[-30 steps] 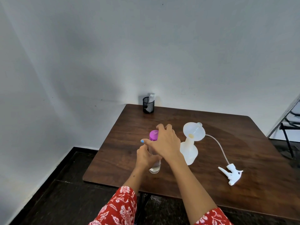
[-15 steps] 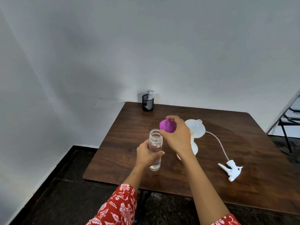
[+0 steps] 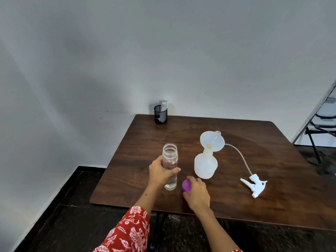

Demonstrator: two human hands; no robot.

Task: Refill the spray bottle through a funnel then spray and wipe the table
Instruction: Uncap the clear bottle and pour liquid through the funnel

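So far only the setup is done: the left hand (image 3: 160, 172) grips the uncapped water bottle (image 3: 169, 166), and the right hand (image 3: 197, 194) holds its purple cap (image 3: 186, 186) at the bench (image 3: 272, 206). Pouring through the funnel (image 3: 211, 143), spraying and wiping all remain.

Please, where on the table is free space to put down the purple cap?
Bare wood lies along the near edge of the table, between the right hand and the spray head. It is crowded around the clear bottle and the spray bottle.

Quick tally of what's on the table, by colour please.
Clear: 1, water bottle
Purple: 1, cap
White or translucent white: 3, spray bottle, funnel, trigger head with tube
Black: 1, mesh cup
Total: 6
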